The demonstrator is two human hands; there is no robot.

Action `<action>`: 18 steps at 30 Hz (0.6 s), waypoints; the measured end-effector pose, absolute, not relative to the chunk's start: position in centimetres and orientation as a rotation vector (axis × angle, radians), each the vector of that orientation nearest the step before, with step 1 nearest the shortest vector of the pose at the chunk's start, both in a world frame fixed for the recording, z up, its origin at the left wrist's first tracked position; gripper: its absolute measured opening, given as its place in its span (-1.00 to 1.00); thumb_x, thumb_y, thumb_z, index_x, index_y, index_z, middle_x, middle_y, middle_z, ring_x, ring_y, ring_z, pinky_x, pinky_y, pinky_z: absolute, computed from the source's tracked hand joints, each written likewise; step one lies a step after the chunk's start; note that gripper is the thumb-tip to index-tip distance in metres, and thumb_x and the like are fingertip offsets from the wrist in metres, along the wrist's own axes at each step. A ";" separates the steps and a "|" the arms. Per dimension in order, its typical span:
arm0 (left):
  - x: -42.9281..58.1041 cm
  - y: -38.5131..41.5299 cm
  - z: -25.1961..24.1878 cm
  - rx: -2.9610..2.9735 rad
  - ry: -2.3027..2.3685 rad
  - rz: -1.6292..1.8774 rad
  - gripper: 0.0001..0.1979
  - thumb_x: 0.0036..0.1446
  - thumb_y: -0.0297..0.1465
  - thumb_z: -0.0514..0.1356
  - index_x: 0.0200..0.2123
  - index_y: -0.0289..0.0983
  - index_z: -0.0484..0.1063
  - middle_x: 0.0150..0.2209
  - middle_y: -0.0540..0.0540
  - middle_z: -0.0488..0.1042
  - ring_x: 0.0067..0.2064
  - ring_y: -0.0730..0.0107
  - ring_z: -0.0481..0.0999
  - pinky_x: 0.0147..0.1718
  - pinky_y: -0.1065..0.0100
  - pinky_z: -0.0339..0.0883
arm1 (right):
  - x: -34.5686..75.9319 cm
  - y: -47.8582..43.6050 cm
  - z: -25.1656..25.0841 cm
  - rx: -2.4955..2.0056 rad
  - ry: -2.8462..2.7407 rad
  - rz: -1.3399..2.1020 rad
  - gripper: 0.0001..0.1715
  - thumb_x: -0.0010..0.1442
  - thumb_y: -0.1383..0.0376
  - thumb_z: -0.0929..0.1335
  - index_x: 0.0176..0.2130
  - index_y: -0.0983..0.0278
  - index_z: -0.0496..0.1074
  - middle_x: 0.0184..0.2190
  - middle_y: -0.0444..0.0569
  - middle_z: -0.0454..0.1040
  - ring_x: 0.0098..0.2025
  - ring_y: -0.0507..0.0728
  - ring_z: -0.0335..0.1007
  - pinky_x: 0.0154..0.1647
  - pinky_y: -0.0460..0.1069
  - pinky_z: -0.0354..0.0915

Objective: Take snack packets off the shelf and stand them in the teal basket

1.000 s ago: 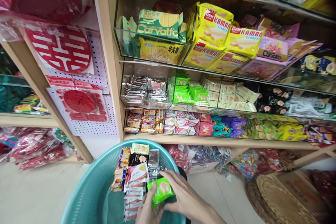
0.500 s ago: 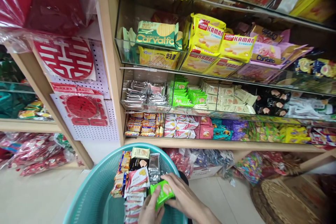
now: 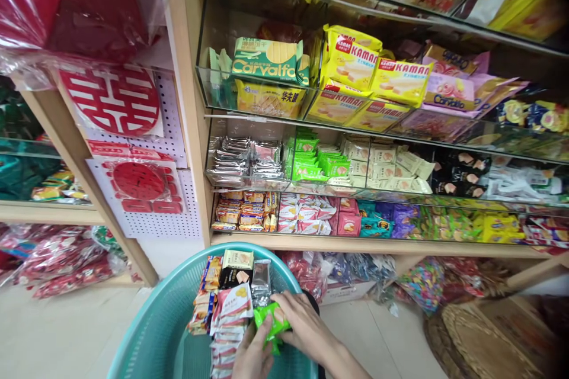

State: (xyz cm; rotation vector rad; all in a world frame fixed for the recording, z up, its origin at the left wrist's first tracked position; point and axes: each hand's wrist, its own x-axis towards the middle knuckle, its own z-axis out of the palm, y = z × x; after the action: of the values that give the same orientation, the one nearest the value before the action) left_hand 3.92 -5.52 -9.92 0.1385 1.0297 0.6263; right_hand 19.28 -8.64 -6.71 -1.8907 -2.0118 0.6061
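Note:
A bright green snack packet [image 3: 263, 313] is between my two hands, over the right side of a teal plastic basket [image 3: 149, 320]. My left hand [image 3: 252, 350] grips its lower left with the thumb on top. My right hand [image 3: 309, 325] has its fingers closed on the upper right of it. More green wrapper shows below; I cannot tell whether it is a second packet. Beside my hands in the basket lie a silver packet [image 3: 261, 278], a row of white-and-pink packets [image 3: 229, 337], orange packets [image 3: 203, 305], a black packet [image 3: 235, 276] and a cream packet [image 3: 239, 259].
Ahead stands a wooden shelf unit [image 3: 382, 244] with clear-fronted bins of packaged snacks, including green packets [image 3: 306, 163]. Bagged goods [image 3: 355, 269] sit under it. A round woven tray [image 3: 480, 343] is on the floor at right. Red paper decorations [image 3: 115, 100] hang at left.
The green packet has tilted and crumpled between my fingers, and more green wrapper shows beneath it. Both hands have shifted slightly left. The other packets in the basket stay put.

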 end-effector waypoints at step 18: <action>3.9 -6.4 -8.2 0.264 1.103 0.664 -0.28 -0.14 -0.48 0.35 0.13 -0.20 0.23 -0.09 -0.14 0.55 0.21 0.09 0.30 0.22 0.08 -0.01 | 18.9 -7.9 -6.7 -2.024 -2.019 0.557 -0.28 -0.07 0.43 0.34 0.10 0.15 0.18 -0.01 -0.01 0.34 0.02 0.26 0.27 0.06 0.10 0.14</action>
State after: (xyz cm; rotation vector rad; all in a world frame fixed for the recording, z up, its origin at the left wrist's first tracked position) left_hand 3.90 -6.45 -8.22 0.2643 1.1028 0.6644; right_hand 18.90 -7.86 -6.68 -2.0239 -2.0186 0.5572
